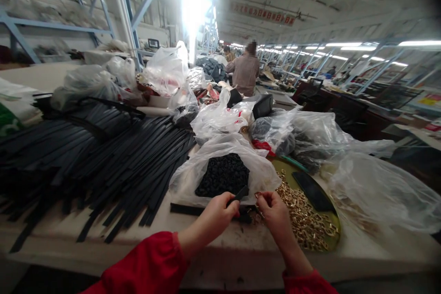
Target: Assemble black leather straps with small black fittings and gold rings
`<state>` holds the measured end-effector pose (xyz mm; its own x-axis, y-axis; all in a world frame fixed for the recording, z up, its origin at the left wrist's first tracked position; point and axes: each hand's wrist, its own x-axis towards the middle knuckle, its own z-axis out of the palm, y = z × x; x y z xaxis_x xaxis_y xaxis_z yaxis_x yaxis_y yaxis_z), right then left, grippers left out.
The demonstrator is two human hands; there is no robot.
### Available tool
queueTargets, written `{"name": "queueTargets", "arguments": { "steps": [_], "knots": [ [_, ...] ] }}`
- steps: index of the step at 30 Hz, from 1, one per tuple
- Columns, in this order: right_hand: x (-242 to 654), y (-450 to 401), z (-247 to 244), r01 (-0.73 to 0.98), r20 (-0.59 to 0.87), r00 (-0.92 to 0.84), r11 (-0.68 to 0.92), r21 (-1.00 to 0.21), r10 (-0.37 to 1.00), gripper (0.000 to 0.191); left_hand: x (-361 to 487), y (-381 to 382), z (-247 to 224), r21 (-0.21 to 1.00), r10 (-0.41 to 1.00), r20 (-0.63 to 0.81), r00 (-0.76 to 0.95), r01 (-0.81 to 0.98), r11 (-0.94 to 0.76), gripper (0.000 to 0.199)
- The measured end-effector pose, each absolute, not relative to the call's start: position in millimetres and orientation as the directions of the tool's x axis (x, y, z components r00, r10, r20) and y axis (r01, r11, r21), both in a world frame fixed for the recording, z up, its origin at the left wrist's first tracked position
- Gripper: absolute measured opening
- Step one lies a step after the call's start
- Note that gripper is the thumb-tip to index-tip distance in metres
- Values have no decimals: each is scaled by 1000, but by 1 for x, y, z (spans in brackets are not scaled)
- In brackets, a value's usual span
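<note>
My left hand (214, 217) is closed on the end of a black strap (242, 192), pinched between thumb and fingers. Just right of it, my right hand (276, 217) pinches a small gold-coloured buckle (257, 195); its exact shape is partly hidden by the fingers. Strap end and buckle are close together but look apart. Behind both hands lies an open white plastic bag (184, 179) full of small black loops (223, 172). Beside my right hand, many similar gold buckles (305, 220) lie heaped on a round yellowish tray (336, 229).
A wide pile of long black straps (138, 165) covers the table's left side. A black flat piece (312, 190) lies on the tray. Clear plastic bags (382, 188) crowd the right and back. Farther off, a person (244, 73) stands with their back turned.
</note>
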<state>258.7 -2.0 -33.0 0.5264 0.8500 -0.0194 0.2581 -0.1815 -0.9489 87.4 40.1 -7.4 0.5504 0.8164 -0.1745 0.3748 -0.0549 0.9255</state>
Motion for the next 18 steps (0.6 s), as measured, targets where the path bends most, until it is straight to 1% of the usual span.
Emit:
{"name": "queueTargets", "arguments": {
  "steps": [2, 6, 8, 11, 13, 16, 18],
  "knots": [
    [262, -11, -28, 209, -48, 525, -183, -961, 849, 22, 90, 38, -8, 927, 806, -171, 567, 370, -64, 26],
    [239, -37, -19, 49, -97, 409, -127, -991, 907, 10, 94, 25, -5, 931, 774, -76, 629, 324, -171, 22],
    [220, -46, -19, -34, -135, 373, -132, -991, 918, 9, 92, 16, -3, 893, 760, -68, 647, 379, -243, 19],
    [199, -53, -28, -160, -211, 307, -168, -973, 928, 20, 83, 3, -3, 802, 748, -121, 653, 508, -314, 17],
    [192, -58, -36, -202, -220, 256, -171, -964, 941, 28, 76, -4, -4, 739, 743, -134, 656, 566, -367, 17],
    [190, -68, -46, -197, -224, 179, -188, -962, 958, 36, 67, -11, -9, 666, 736, -90, 671, 590, -457, 17],
    [193, -76, -47, -166, -264, 95, -246, -955, 960, 40, 64, -13, -11, 655, 746, -76, 661, 597, -463, 18]
  ]
}}
